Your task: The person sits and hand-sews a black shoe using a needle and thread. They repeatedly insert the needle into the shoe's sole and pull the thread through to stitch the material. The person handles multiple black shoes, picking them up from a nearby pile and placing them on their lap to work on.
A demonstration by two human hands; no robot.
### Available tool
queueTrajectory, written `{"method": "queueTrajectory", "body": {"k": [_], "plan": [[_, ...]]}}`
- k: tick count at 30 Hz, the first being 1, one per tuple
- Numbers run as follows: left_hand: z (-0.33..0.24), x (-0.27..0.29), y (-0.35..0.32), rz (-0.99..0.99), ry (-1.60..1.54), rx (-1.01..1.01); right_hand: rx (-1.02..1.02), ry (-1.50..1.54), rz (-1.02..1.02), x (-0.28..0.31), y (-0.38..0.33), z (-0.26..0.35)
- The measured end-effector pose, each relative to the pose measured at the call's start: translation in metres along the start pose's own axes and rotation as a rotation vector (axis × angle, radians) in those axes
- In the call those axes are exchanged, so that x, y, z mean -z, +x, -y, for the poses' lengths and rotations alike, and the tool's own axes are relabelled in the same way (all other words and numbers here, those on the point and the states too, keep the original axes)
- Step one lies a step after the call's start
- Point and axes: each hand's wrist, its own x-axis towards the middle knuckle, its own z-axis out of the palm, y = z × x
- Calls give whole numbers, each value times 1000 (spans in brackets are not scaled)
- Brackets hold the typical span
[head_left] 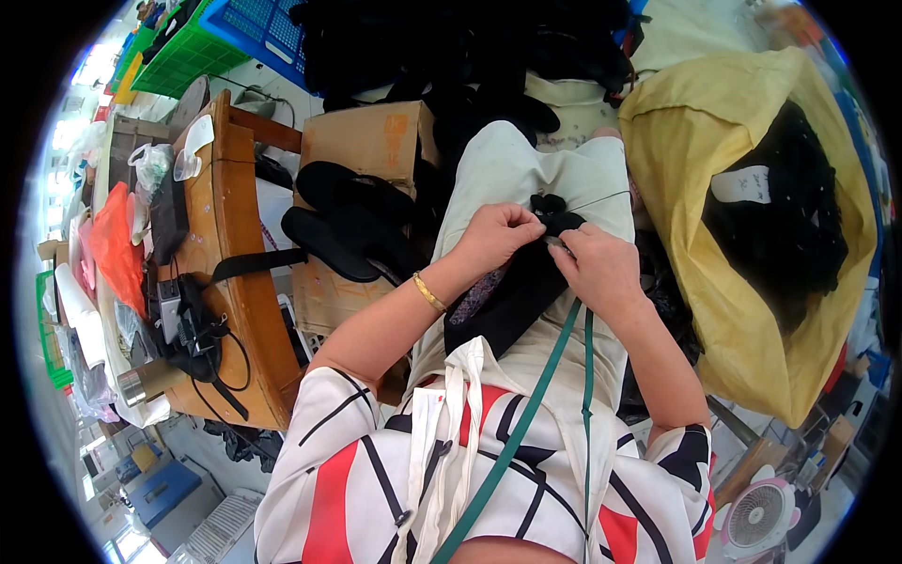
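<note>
A black cloth shoe (523, 299) with a patterned insole lies along my lap, on a pale apron (489, 179). My left hand (498, 235) is closed in a pinch at the shoe's far end; what the fingertips hold is too small to make out. My right hand (601, 268) grips the same end from the right, fingers bent round its edge. Between the hands and just beyond them sits a small black bow-like piece (547, 203). A thin dark thread (601, 198) stretches from there toward the right.
Black shoes (352, 216) rest on a cardboard box (366, 132) at the left, beside a wooden table (235, 282). To the right stands a yellow sack (676, 141) of black items. A dark heap (451, 47) lies ahead. Green straps (526, 414) hang down my front.
</note>
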Motion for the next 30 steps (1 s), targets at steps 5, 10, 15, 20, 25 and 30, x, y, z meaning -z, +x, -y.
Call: {"method": "queueTrajectory", "body": {"k": [5,10,15,20,25,30], "plan": [[0,1,1,2,17,-5,20,-7,-15,-2,-1,-1],[-16,7,-12,3,211,-113,140,196,21,22,-19,15],[-34,0,-37,174,541,-384,-345,1146,116,-20,-21,-10],[-23,1,-43,171,688,-217,-548,1858,-209,5,-14,-49],[-14,0,-40,188,736,-202,-419,2104,-522,55,-47,-122],[-3,-9,-34,105,775,-148,-387,1848,-748,64,-68,-144]]}}
